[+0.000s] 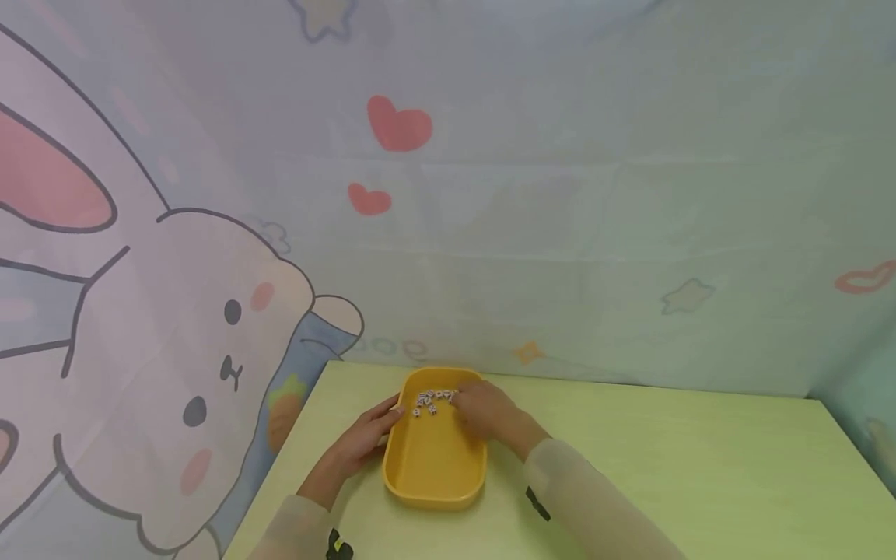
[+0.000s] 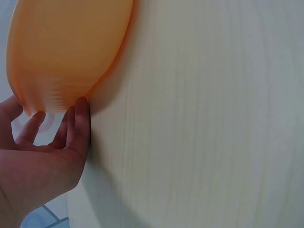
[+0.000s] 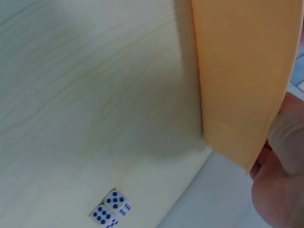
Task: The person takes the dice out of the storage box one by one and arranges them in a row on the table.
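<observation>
A yellow plastic tray (image 1: 434, 467) stands lengthwise on the table, with several small white dice (image 1: 432, 410) loosely grouped toward its far end. At the tray's left side, my left hand (image 1: 364, 437) grips the wall, thumb over the rim and fingers (image 2: 81, 114) against the outside. My right hand (image 1: 486, 408) reaches over the right rim near the far corner, its fingertips down among the dice. From the right wrist, those fingertips are hidden behind the tray wall (image 3: 242, 90); I cannot tell whether they hold a die.
Two white dice with blue dots (image 3: 110, 209) lie on the table outside the tray, near its far edge. The pale wood-grain table (image 1: 665, 467) extends to the right. Behind it hangs a cloth (image 1: 560, 194) printed with a rabbit and hearts.
</observation>
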The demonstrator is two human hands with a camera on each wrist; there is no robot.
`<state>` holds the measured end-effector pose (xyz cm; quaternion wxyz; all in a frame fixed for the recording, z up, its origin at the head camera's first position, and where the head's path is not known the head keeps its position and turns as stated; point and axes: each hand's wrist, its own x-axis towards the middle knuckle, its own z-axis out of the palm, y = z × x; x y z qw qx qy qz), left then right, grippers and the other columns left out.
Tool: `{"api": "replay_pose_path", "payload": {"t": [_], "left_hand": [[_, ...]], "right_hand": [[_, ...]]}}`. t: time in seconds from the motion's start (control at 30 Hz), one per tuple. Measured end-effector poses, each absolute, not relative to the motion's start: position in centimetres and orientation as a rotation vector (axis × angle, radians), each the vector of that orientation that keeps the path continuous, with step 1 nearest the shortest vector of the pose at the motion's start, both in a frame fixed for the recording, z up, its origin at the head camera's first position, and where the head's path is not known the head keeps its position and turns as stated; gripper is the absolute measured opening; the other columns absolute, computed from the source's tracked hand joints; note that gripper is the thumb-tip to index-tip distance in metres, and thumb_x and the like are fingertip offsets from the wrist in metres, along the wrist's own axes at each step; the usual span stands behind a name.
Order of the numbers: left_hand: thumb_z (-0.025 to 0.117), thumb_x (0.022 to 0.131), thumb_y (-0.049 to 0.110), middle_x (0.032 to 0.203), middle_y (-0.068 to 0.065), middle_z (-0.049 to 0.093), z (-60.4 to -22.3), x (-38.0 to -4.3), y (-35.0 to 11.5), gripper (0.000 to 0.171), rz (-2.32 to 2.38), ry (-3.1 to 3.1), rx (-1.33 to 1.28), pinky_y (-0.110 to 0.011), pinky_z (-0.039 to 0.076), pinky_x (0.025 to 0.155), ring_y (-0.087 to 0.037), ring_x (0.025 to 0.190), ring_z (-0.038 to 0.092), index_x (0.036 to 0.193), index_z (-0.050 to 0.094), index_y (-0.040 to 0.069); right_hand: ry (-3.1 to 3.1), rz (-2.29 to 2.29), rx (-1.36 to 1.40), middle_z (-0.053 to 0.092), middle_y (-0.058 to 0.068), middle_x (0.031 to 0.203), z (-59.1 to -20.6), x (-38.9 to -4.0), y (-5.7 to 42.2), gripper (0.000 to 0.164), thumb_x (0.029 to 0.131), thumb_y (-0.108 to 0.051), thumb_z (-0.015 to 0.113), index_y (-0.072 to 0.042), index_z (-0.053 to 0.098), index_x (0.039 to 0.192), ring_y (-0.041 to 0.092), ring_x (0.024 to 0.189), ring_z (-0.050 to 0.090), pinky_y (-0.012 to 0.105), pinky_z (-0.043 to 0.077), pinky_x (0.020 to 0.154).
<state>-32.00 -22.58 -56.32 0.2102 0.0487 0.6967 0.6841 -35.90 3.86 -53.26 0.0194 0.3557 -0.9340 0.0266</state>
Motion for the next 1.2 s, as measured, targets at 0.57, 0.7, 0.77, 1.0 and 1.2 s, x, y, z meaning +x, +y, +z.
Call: {"api": "replay_pose_path", "payload": {"t": [0.57, 0.7, 0.77, 1.0, 1.2], "left_hand": [[0.049, 0.105, 0.036, 0.155, -0.020, 0.036, -56.3, -31.8, -22.2, 0.062, 1.901, 1.951, 0.129, -0.046, 0.050, 0.100, -0.037, 0.135, 0.045, 0.159, 0.025, 0.016], [0.049, 0.105, 0.036, 0.155, -0.020, 0.036, -56.3, -31.8, -22.0, 0.062, 1.894, 1.966, 0.131, -0.046, 0.050, 0.100, -0.039, 0.136, 0.042, 0.159, 0.024, 0.015], [0.048, 0.106, 0.036, 0.155, -0.021, 0.036, -56.2, -31.8, -21.9, 0.062, 1.888, 1.967, 0.148, -0.047, 0.050, 0.100, -0.040, 0.136, 0.042, 0.159, 0.024, 0.015], [0.047, 0.106, 0.037, 0.155, -0.021, 0.036, -56.0, -31.9, -22.0, 0.062, 1.883, 1.959, 0.132, -0.046, 0.050, 0.100, -0.038, 0.134, 0.046, 0.159, 0.023, 0.014], [0.046, 0.106, 0.037, 0.154, -0.021, 0.036, -55.9, -31.7, -22.3, 0.062, 1.888, 1.960, 0.125, -0.045, 0.051, 0.099, -0.038, 0.133, 0.047, 0.159, 0.023, 0.014]], "right_hand": [[-2.930, 0.017, 1.104, 0.056, -0.006, 0.069, -52.7, -35.6, 3.8, 0.020, 0.089, -0.008, 0.066, -0.017, 0.061, 0.072, 0.016, 0.069, 0.054, 0.034, 0.050, 0.079], [-2.929, 0.103, 1.143, 0.050, -0.007, 0.064, -52.9, -35.9, 4.1, 0.025, 0.086, -0.005, 0.066, -0.018, 0.056, 0.067, 0.014, 0.062, 0.046, 0.031, 0.046, 0.071], [-2.914, 0.142, 1.149, 0.048, -0.008, 0.063, -53.2, -36.1, 4.3, 0.026, 0.084, -0.004, 0.066, -0.019, 0.054, 0.067, 0.013, 0.061, 0.044, 0.030, 0.042, 0.068], [-2.854, 0.368, 1.210, 0.046, -0.009, 0.065, -53.6, -36.4, 4.7, 0.025, 0.083, -0.003, 0.066, -0.019, 0.053, 0.070, 0.011, 0.062, 0.043, 0.027, 0.039, 0.063], [-2.814, 0.679, 1.142, 0.063, -0.005, 0.083, -51.9, -35.8, 4.9, 0.007, 0.085, -0.007, 0.070, -0.011, 0.069, 0.090, 0.013, 0.078, 0.057, 0.032, 0.051, 0.074]]}}
